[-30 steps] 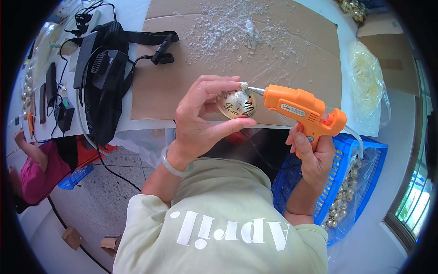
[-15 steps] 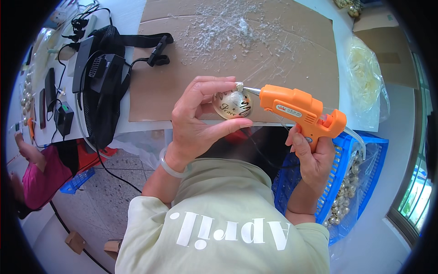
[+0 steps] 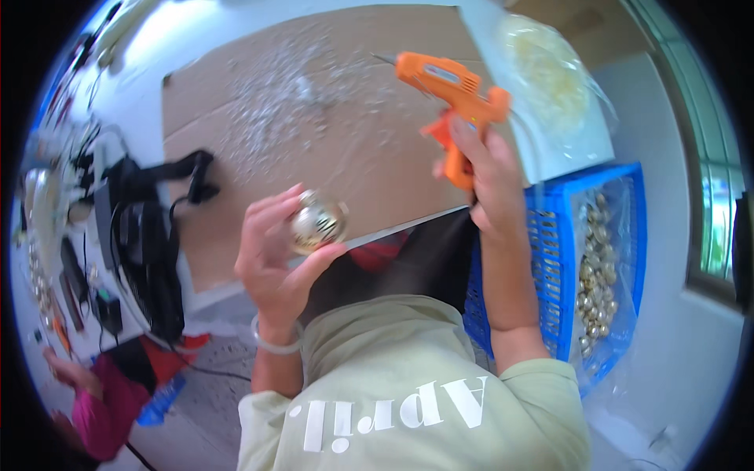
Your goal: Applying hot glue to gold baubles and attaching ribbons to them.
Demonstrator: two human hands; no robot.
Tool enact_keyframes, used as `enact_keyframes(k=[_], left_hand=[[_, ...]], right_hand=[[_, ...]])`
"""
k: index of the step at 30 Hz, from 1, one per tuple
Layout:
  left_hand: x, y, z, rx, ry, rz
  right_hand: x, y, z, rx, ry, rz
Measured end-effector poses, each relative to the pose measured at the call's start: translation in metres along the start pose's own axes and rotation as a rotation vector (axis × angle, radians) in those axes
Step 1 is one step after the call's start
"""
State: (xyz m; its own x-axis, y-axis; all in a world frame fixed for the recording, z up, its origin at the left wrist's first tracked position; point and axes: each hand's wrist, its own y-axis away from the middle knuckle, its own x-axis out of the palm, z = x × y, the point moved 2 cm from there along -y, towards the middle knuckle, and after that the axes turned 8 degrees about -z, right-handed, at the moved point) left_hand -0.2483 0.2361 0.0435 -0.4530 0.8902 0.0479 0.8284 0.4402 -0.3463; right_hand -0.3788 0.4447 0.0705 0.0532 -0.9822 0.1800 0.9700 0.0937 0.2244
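My left hand grips a shiny gold bauble with dark lettering between thumb and fingers, just above the near edge of a cardboard sheet. In my right hand is an orange hot glue gun, held by its handle over the right part of the cardboard. Its metal nozzle points to the left, well apart from the bauble. Both the hand and the gun are slightly blurred.
Stringy white glue scraps cover the cardboard. A clear plastic bag lies at the far right. Below it, a blue basket holds several gold baubles. A black strapped bag lies left; beyond is another person's sleeve.
The glue gun has come away from the bauble's top and moved up and farther off. My left hand has drawn the bauble left and nearer. The whole view has also shifted.
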Motion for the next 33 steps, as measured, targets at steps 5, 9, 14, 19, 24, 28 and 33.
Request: enact_keyframes(k=[5,9,14,19,24,28,33], left_hand=[[0.004,0.006,0.004,-0.013,0.010,-0.005],[0.001,0.005,0.005,0.005,0.005,-0.016],[0.003,0.003,0.006,-0.028,0.004,-0.021],[0.014,0.001,0.007,-0.019,0.032,0.012],[0.017,0.005,0.003,-0.034,0.028,0.020],[0.013,0.006,0.005,-0.048,0.016,0.018],[0.018,0.003,0.007,-0.033,0.031,0.048]], right_hand=[[-0.022,-0.085,-0.020,0.000,-0.275,-0.046],[-0.056,-0.068,0.007,-0.295,0.593,-0.060],[-0.154,-0.076,0.062,-0.571,0.977,-0.684],[-0.213,-0.136,0.069,-0.675,1.504,-0.685],[-0.212,-0.137,0.077,-0.412,1.482,-0.442],[-0.206,-0.110,0.086,-0.465,1.036,-0.484],[-0.200,-0.084,0.089,-0.409,0.654,-0.390]])
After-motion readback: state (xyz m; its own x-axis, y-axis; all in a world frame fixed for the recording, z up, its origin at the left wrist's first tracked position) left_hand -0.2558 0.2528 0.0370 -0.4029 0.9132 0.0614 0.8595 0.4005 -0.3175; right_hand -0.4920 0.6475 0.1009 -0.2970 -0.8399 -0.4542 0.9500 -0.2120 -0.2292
